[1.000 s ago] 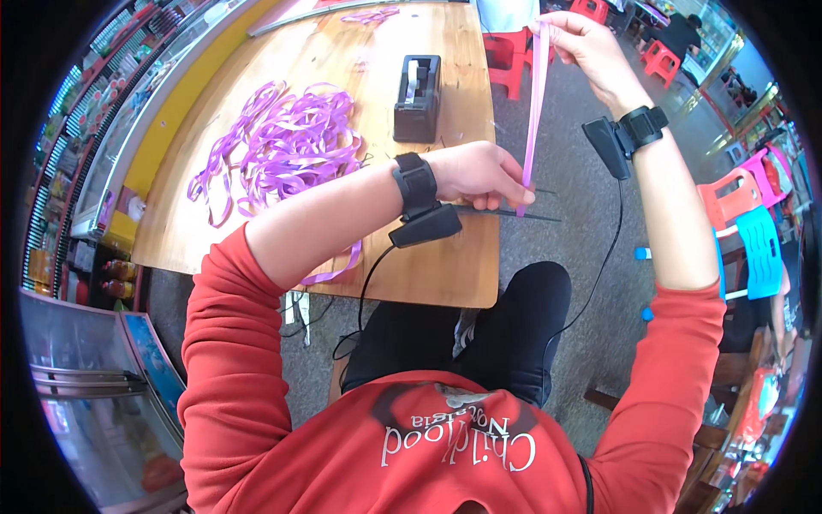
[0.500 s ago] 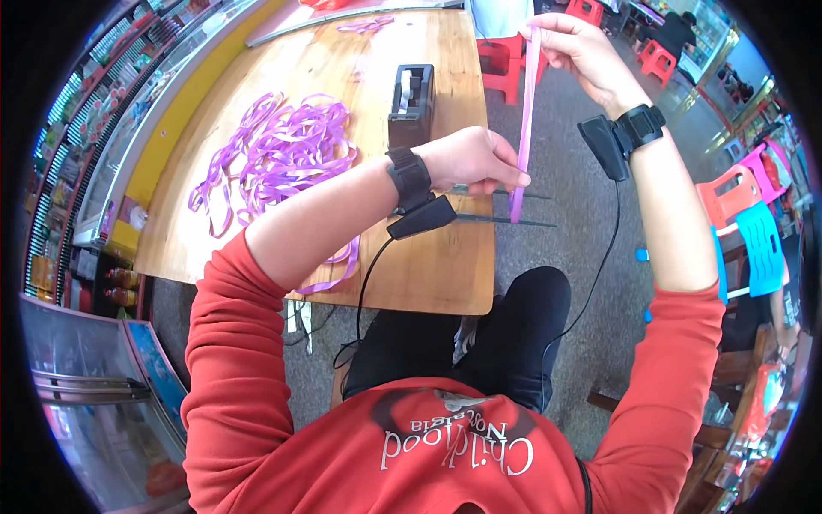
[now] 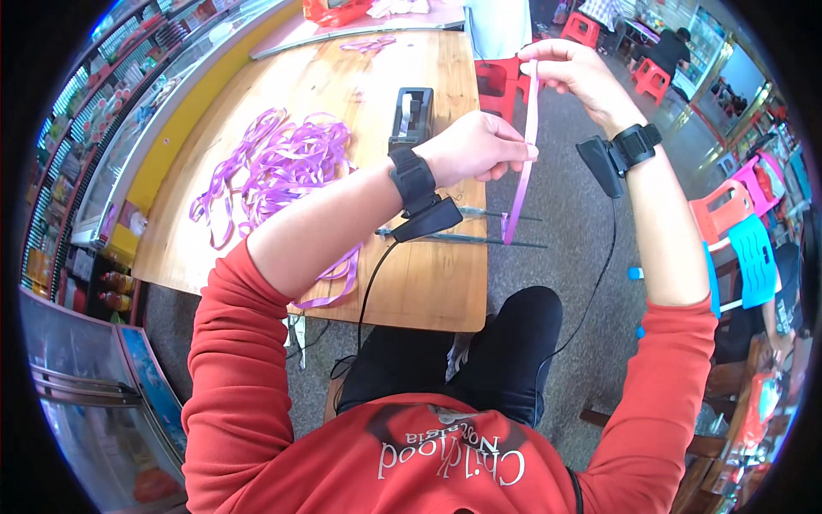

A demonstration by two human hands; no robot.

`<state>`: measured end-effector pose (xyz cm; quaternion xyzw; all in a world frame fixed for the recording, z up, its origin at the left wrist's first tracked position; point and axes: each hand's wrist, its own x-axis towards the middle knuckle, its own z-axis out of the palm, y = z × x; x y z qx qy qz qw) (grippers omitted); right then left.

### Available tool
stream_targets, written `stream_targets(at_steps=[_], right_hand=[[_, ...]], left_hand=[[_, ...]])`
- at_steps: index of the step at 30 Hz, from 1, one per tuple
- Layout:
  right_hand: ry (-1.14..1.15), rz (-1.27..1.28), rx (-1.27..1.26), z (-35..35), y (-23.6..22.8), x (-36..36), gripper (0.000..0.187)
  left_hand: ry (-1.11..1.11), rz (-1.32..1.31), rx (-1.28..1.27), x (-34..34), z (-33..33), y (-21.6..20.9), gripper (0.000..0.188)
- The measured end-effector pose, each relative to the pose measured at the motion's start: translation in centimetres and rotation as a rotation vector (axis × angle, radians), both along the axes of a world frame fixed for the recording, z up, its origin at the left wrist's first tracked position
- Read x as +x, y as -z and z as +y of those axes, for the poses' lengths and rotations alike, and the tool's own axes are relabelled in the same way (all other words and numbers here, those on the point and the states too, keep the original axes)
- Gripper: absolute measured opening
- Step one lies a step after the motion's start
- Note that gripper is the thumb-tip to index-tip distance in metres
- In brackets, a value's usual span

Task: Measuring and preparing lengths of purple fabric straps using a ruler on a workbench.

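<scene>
A purple ribbon (image 3: pixel 528 120) hangs stretched between my hands past the table's right edge. My right hand (image 3: pixel 572 75) is closed, pinching its upper end between thumb and fingers. Lower down, my left hand (image 3: pixel 486 149) is closed too, with thumb and fingertips on the same ribbon. Below that hand the strip runs down to two thin dark rods (image 3: pixel 462 238) jutting out over the table edge, and it appears looped around them. A tangled heap of purple ribbon (image 3: pixel 287 167) lies left of my left forearm. Both wrists carry black straps with small devices.
A black tape dispenser (image 3: pixel 413 120) stands on the wooden table (image 3: pixel 411 295) beyond my left hand. A small ribbon bundle (image 3: pixel 368 44) and a red bag (image 3: pixel 336 12) lie farther back. Red stools (image 3: pixel 652 77), a blue chair (image 3: pixel 755 261) and another person (image 3: pixel 664 51) are to the right.
My left hand has slid up the ribbon, away from the rods, and the gap between my hands has shortened. The whole view has shifted slightly downward.
</scene>
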<state>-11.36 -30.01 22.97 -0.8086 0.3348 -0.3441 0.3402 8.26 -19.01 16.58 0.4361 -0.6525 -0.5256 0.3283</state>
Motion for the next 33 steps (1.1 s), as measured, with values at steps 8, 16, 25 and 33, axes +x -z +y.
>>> stream_targets(at_steps=[8, 16, 25, 33], right_hand=[[-0.166, 0.117, 0.305, 0.5, -2.6, -2.0, 0.020], [-0.392, -0.033, 0.542, -0.3, -3.1, -1.4, 0.024], [-0.342, -0.079, 0.407, -0.2, -2.2, 0.2, 0.035], [0.004, -0.036, 0.382, 1.9, -0.2, -1.1, 0.046]], left_hand=[[-0.033, 0.067, 0.051, 0.6, -0.6, 0.7, 0.023], [0.006, 0.058, 0.028, 0.3, -0.5, 0.5, 0.025], [0.150, 0.043, -0.015, -0.1, 0.7, -0.6, 0.025], [0.059, 0.030, -0.128, 0.0, 0.4, -0.7, 0.026]])
